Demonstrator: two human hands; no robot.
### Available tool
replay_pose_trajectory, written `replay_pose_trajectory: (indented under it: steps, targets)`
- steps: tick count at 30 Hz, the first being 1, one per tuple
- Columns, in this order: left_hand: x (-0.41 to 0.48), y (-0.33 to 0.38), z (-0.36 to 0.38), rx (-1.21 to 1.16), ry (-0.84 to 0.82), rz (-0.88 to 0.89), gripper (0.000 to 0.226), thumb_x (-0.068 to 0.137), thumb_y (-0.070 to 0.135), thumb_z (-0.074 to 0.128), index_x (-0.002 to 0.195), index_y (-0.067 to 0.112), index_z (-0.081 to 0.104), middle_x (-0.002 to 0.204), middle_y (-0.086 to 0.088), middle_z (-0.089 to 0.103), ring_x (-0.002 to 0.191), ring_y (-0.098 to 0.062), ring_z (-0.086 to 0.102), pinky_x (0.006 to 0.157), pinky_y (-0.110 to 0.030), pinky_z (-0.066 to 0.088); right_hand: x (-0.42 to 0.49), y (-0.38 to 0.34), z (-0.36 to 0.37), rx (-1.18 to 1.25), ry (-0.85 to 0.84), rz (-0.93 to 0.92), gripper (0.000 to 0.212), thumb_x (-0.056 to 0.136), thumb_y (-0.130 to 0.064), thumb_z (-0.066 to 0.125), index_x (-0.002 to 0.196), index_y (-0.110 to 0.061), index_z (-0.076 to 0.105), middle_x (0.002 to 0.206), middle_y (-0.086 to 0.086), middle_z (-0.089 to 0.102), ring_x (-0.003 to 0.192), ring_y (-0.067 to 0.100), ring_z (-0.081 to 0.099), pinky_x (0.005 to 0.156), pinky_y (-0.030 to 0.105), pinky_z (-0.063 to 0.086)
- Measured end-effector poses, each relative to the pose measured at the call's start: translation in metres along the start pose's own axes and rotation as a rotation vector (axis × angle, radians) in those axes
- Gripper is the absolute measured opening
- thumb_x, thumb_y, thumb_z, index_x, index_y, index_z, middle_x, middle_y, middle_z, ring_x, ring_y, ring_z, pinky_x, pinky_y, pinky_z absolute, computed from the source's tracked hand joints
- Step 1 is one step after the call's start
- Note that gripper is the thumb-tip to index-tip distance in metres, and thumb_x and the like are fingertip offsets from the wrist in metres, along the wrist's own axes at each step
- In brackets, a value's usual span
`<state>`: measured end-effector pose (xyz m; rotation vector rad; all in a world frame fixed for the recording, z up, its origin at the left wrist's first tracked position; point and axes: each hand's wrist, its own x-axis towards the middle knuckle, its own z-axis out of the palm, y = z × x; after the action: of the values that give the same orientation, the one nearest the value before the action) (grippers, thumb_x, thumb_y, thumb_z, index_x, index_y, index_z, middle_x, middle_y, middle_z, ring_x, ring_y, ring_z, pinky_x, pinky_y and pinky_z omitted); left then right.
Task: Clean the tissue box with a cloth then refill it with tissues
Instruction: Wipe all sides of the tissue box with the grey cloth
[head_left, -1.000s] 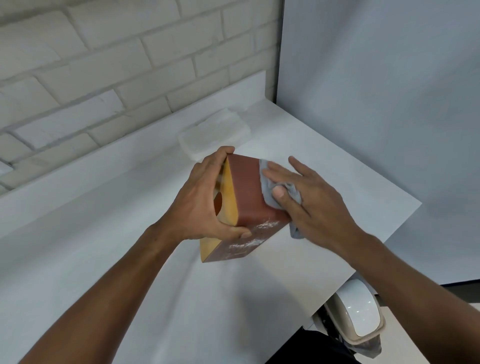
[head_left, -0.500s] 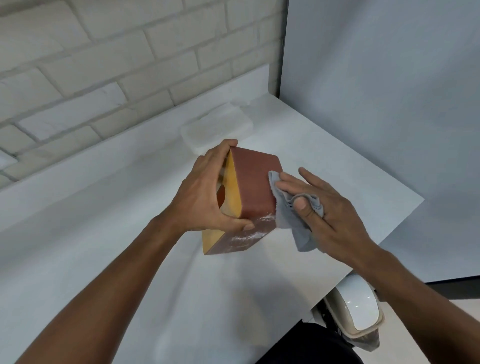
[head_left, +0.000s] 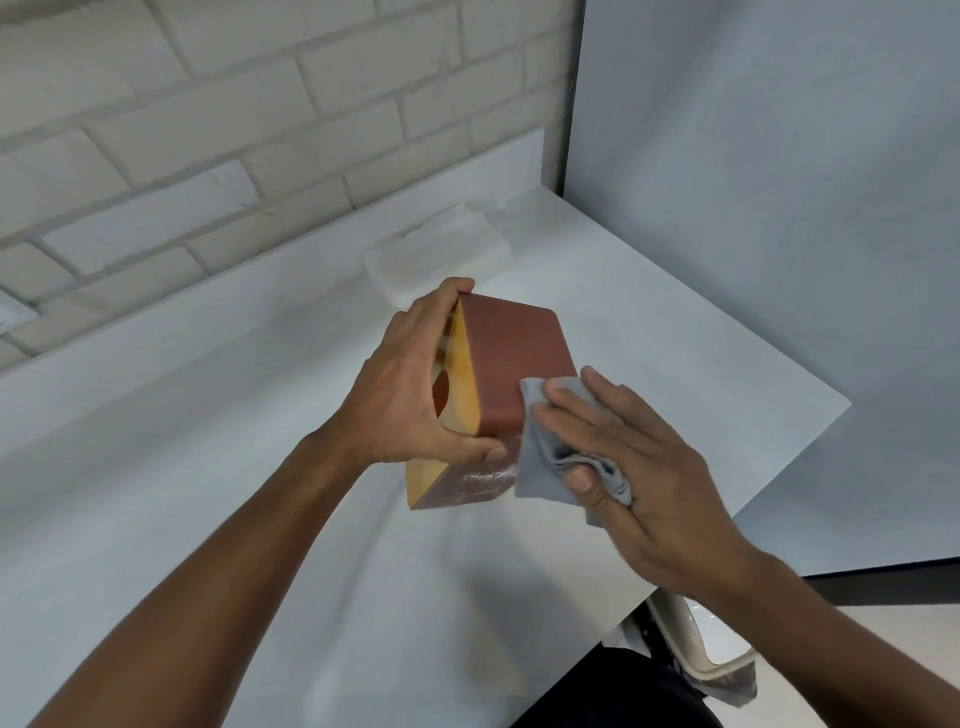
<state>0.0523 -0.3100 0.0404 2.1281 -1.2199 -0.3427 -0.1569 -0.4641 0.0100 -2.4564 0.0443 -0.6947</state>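
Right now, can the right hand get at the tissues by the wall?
Probably not straight away: the right hand grips the cloth against the box, which the left hand holds up between it and the tissues.

Tissue stack (head_left: 439, 254) just behind tissue box (head_left: 514, 364); table (head_left: 208, 467) free leftward.
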Motion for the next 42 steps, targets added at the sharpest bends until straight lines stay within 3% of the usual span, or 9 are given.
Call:
replay_pose_trajectory:
  steps: [5, 11, 18, 23, 27, 31, 33, 38, 42]
  targets:
    - [0.003, -0.003, -0.001, 0.010, -0.030, 0.039, 0.135, 0.045, 0.069, 0.080, 0.159, 0.025, 0.022, 0.149, 0.005, 0.043, 0.131, -0.025, 0.047, 0.102, -0.057, 0.050, 0.016, -0.014, 0.014, -0.057, -0.011, -0.171, 0.047, 0.108, -0.042, 0.033, 0.143, -0.018, 0.052, 0.152, -0.003, 0.048, 0.147, 0.025, 0.036, 0.111, 0.055, 0.038]
    - [-0.002, -0.003, -0.003, 0.006, -0.002, 0.006, 0.137, 0.043, 0.082, 0.078, 0.158, 0.033, 0.021, 0.150, 0.008, 0.041, 0.132, -0.024, 0.046, 0.103, -0.057, 0.049, -0.016, 0.028, 0.003, -0.032, 0.051, 0.038, 0.047, 0.106, -0.040, 0.034, 0.150, -0.026, 0.041, 0.157, -0.015, 0.039, 0.150, 0.015, 0.029, 0.104, 0.054, 0.048]
    - [0.004, 0.001, -0.001, 0.050, -0.026, 0.021, 0.138, 0.043, 0.085, 0.075, 0.159, 0.032, 0.020, 0.152, 0.008, 0.041, 0.132, -0.022, 0.045, 0.103, -0.057, 0.048, 0.006, 0.008, 0.014, 0.003, 0.025, -0.077, 0.045, 0.106, -0.040, 0.037, 0.145, -0.020, 0.049, 0.153, -0.007, 0.046, 0.147, 0.019, 0.036, 0.113, 0.047, 0.041]
    - [0.001, 0.000, -0.001, -0.010, -0.006, 0.000, 0.137, 0.044, 0.082, 0.078, 0.159, 0.036, 0.019, 0.152, 0.010, 0.039, 0.134, -0.022, 0.044, 0.105, -0.055, 0.048, -0.013, 0.043, 0.000, 0.133, 0.061, 0.340, 0.035, 0.103, -0.054, 0.037, 0.135, -0.054, 0.051, 0.144, -0.033, 0.048, 0.140, 0.000, 0.041, 0.112, 0.036, 0.041]
    - [0.002, -0.009, -0.007, -0.154, 0.024, -0.052, 0.131, 0.049, 0.075, 0.080, 0.159, 0.031, 0.025, 0.148, 0.006, 0.045, 0.133, -0.019, 0.052, 0.110, -0.047, 0.049, -0.004, 0.036, -0.004, 0.577, 0.218, 0.791, 0.033, 0.102, -0.050, 0.041, 0.112, -0.042, 0.071, 0.114, -0.027, 0.070, 0.117, 0.002, 0.062, 0.102, 0.033, 0.049]
    - [0.000, -0.010, -0.009, -0.269, 0.061, -0.140, 0.139, 0.045, 0.097, 0.071, 0.160, 0.030, 0.029, 0.150, 0.006, 0.050, 0.129, -0.014, 0.058, 0.107, -0.031, 0.050, 0.010, 0.023, -0.007, 0.682, 0.240, 0.822, 0.041, 0.101, -0.051, 0.035, 0.113, -0.036, 0.072, 0.105, -0.019, 0.074, 0.103, 0.002, 0.068, 0.086, 0.021, 0.053]
    - [0.003, -0.007, -0.009, -0.266, 0.069, -0.169, 0.138, 0.044, 0.096, 0.070, 0.160, 0.034, 0.028, 0.150, 0.006, 0.049, 0.127, -0.016, 0.059, 0.107, -0.035, 0.051, 0.014, 0.017, -0.006, 0.739, 0.249, 0.794, 0.047, 0.100, -0.053, 0.031, 0.118, -0.033, 0.069, 0.100, -0.019, 0.074, 0.098, -0.001, 0.069, 0.079, 0.014, 0.052]
    - [0.009, -0.005, -0.006, -0.282, 0.092, -0.273, 0.128, 0.049, 0.082, 0.071, 0.161, 0.038, 0.027, 0.152, 0.003, 0.047, 0.127, -0.023, 0.059, 0.109, -0.051, 0.051, 0.026, 0.015, -0.006, 0.860, 0.292, 0.799, 0.049, 0.098, -0.061, 0.027, 0.118, -0.042, 0.067, 0.099, -0.016, 0.075, 0.099, 0.002, 0.069, 0.086, 0.025, 0.054]
    - [0.008, -0.010, -0.009, -0.336, 0.125, -0.349, 0.145, 0.036, 0.104, 0.063, 0.161, 0.040, 0.026, 0.153, 0.003, 0.050, 0.131, -0.024, 0.059, 0.111, -0.052, 0.050, 0.033, 0.030, -0.009, 0.292, -0.035, 0.907, 0.044, 0.097, -0.066, 0.032, 0.093, -0.037, 0.064, 0.095, -0.007, 0.072, 0.088, 0.011, 0.066, 0.085, 0.039, 0.054]
